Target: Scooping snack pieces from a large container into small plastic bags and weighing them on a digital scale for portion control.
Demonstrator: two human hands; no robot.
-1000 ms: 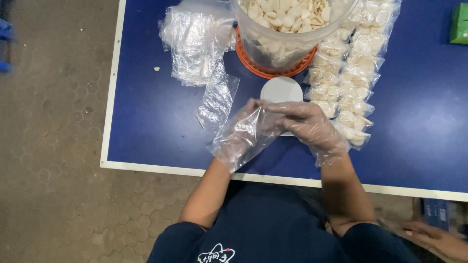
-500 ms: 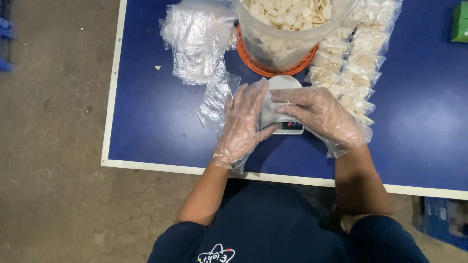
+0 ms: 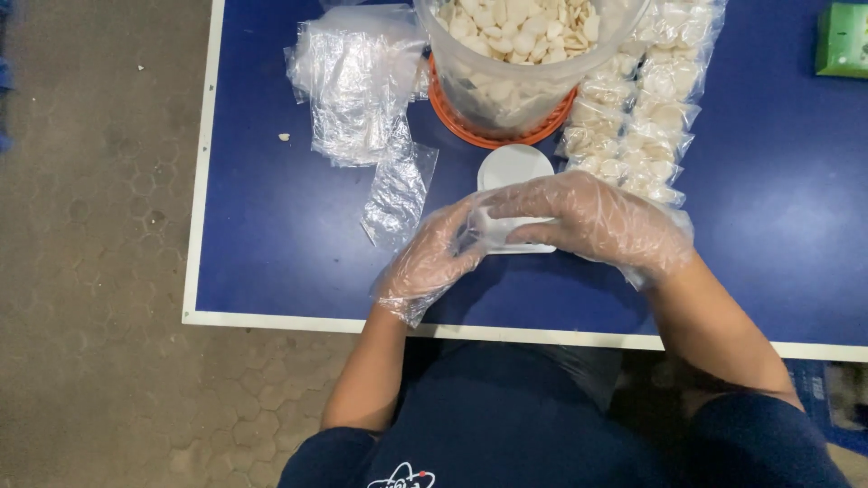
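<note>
Both my hands wear loose clear plastic gloves and meet over a small white scale (image 3: pixel 514 165) on the blue table (image 3: pixel 271 262). My left hand (image 3: pixel 432 260) has its fingers bunched, pointing up to the right. My right hand (image 3: pixel 601 221) reaches across from the right, and its fingertips pinch the loose glove film at my left fingertips. The hands hide the scale's front part. Just beyond stands a big clear tub (image 3: pixel 515 63) of pale white crackers on an orange lid (image 3: pixel 488 137).
Two rows of small filled cracker bags (image 3: pixel 646 108) lie right of the tub. A pile of empty clear bags (image 3: pixel 354 81) and one loose bag (image 3: pixel 396 192) lie to the left. A green box (image 3: pixel 841 41) sits far right. The table's white edge (image 3: pixel 203 181) borders a hexagon-tiled floor.
Half a second ago my hands lay spread flat and apart over the scale. They have come together again, with the right fingers on the left glove's tips.
</note>
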